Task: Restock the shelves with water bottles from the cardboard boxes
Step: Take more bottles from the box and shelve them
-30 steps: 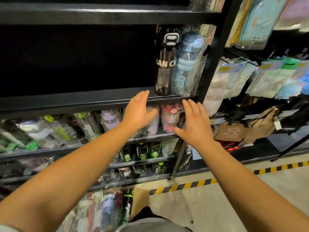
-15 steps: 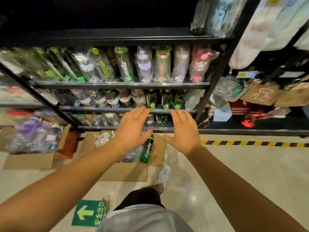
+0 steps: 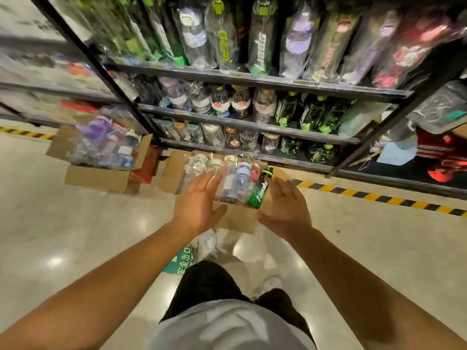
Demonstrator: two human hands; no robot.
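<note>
Cardboard box [image 3: 237, 221] below – both hands [image 3: 199, 203] spread, empty, over bottles [image 3: 237, 183]

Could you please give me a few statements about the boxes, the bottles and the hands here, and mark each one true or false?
1. Both hands hold nothing. True: the left hand and right hand hover open over the near cardboard box.
2. The near cardboard box is empty. False: it holds wrapped bottles, including a green bottle.
3. A second cardboard box sits on the floor to the left. True.
4. The green bottle lies at the box's left end. False: it is at the right end, beside the right hand.
5. The bottom shelf is bare. False: bottles stand along it.
</note>
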